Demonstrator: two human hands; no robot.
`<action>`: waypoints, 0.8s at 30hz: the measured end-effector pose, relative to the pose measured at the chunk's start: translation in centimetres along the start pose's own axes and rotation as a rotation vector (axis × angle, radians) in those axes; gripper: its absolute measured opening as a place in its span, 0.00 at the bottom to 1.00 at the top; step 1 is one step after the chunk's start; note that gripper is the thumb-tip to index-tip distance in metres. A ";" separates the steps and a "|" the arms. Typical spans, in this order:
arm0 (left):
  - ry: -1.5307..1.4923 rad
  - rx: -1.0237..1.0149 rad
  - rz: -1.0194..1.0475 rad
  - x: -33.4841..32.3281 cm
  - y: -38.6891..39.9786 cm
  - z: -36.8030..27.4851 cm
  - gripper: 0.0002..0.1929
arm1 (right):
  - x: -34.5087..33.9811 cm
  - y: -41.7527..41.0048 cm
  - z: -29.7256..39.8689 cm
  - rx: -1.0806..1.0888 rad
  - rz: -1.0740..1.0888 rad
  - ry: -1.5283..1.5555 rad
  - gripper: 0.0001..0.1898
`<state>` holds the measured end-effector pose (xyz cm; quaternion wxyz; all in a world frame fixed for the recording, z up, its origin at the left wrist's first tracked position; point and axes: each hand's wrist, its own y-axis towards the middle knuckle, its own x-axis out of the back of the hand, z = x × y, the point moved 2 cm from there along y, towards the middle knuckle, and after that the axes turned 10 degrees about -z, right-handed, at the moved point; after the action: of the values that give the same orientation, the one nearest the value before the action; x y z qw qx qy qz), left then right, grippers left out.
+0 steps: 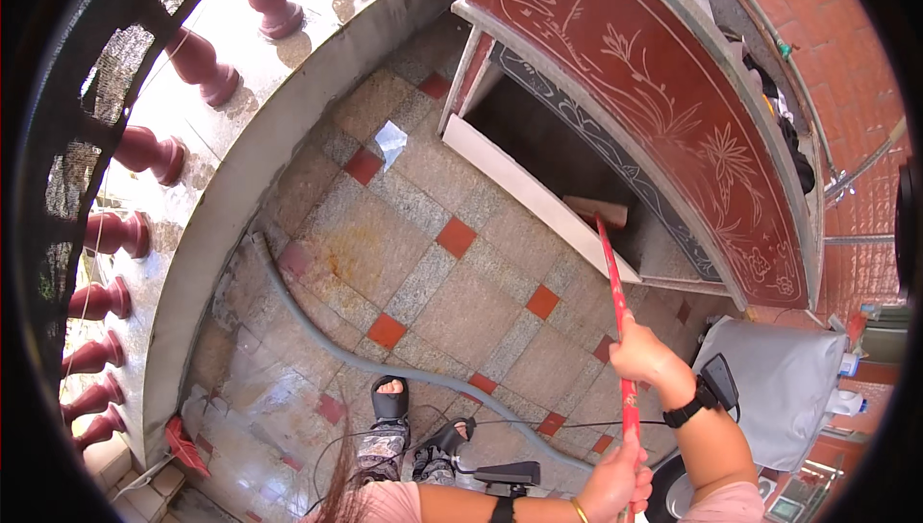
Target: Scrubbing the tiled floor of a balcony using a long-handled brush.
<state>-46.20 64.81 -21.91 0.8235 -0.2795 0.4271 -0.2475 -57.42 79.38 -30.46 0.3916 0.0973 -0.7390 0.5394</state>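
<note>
A long red pole (612,274) runs up and away from me, with both hands wrapped around it. My right hand (640,353), with a black band on its wrist, grips it partway along. Lower down, near its close end, my left hand (616,478) holds it below a gold bracelet. At the far end, a flat brush-like head (597,211) rests inside the dark recess of a low tiled cabinet (634,83), just behind its white front ledge (533,195). Whether the head has bristles is hidden.
A grey hose (346,356) curves across the wet tiled floor (461,307) past my sandals (390,399). A low wall (216,206) with red balusters (198,67) bounds the left. A grey-covered object (764,386) stands at right. Red cloth (186,446) lies lower left.
</note>
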 end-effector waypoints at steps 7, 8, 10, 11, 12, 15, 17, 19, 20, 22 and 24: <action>0.078 -0.405 -0.145 4.3 1.2 -3.9 0.22 | -0.9 3.8 9.2 0.384 -0.191 0.301 0.39; 0.128 -0.474 -0.214 3.7 1.6 -4.7 0.20 | -2.2 5.7 9.1 0.377 -0.191 0.304 0.39; 0.179 -0.536 -0.277 3.2 2.8 -7.0 0.19 | -3.6 9.0 9.4 0.454 -0.324 0.492 0.38; 0.203 -0.499 -0.268 3.6 4.9 -8.8 0.19 | -2.6 8.7 9.6 0.180 -0.040 0.751 0.37; 0.230 -0.489 -0.268 3.9 5.7 -9.9 0.18 | -3.2 9.7 9.4 0.151 -0.056 0.803 0.37; 0.258 -0.455 -0.276 4.5 6.7 -9.7 0.18 | -3.6 9.9 8.5 0.107 -0.066 0.849 0.36; 0.256 -0.423 -0.235 4.1 3.5 -6.8 0.17 | -3.5 7.2 7.4 0.069 -0.047 0.843 0.36; 0.199 -0.401 -0.075 3.8 -0.6 -4.5 0.16 | -1.9 2.8 9.0 0.123 0.031 0.766 0.36; 0.193 -0.402 -0.079 4.0 -0.5 -4.8 0.16 | -2.4 3.2 8.7 0.191 0.008 0.738 0.36; 0.207 -0.440 -0.087 4.4 0.3 -6.3 0.16 | -2.8 5.3 9.6 0.144 -0.007 0.765 0.35; 0.267 -0.487 -0.153 4.6 2.6 -10.8 0.16 | -3.0 9.7 10.4 0.140 -0.031 0.882 0.33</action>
<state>-52.52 61.08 -31.45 0.6477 -0.4653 0.5563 -0.2336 -65.84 73.30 -40.65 0.6698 -0.1048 -0.4614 0.5722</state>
